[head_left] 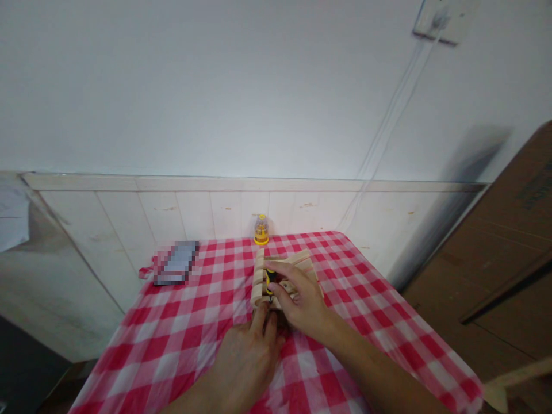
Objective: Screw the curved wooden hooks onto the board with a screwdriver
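A small pale wooden slatted frame (260, 273) lies on the red-and-white checked tablecloth (181, 322). My right hand (302, 299) is closed on a short black-and-yellow screwdriver (270, 280), held upright with its tip down on the near end of the frame. My left hand (248, 356) rests on the cloth just in front, its fingers stretched forward together and touching the near edge of the frame.
A small yellow screwdriver-bit holder (261, 229) with a clear cap stands at the table's far edge by the wall. A blurred grey flat object (176, 263) lies at the far left. Brown cardboard (500, 247) leans at the right.
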The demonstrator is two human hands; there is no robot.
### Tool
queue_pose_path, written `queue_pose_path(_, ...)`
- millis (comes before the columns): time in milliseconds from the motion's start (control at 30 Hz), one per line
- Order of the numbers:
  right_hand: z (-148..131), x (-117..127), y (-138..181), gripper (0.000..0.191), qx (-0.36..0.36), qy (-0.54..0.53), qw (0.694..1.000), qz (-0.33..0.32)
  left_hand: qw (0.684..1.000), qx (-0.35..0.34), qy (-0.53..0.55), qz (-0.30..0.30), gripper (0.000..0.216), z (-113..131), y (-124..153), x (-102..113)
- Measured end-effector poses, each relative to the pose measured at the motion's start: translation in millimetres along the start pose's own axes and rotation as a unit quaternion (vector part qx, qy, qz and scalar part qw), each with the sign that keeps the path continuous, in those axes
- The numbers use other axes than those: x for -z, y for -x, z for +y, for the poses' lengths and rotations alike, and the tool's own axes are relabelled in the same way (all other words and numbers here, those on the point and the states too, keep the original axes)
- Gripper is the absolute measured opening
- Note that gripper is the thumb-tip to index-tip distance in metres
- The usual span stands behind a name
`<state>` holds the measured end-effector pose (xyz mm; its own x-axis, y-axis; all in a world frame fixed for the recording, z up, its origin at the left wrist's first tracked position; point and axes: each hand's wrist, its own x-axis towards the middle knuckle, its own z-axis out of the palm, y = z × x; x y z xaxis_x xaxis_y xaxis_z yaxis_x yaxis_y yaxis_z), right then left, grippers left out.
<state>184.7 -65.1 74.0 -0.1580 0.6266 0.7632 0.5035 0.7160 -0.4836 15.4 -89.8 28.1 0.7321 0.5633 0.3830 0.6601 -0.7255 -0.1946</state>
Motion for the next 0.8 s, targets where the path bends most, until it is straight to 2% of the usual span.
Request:
queue_pose_path(700, 0.2, -2.1, -2.2, 0.04, 0.018, -0.001, 1.0, 0.009, 1.0, 0.013, 0.009, -0.022, 0.034, 0.2, -0.8, 0.8)
queue_pose_path(800, 2.3, -2.3, -2.7, 0.04, 0.018, -0.007, 1.0, 0.006, 0.999, -0.001, 0.021, -0.026, 0.034, 0.2, -1.4, 1.3)
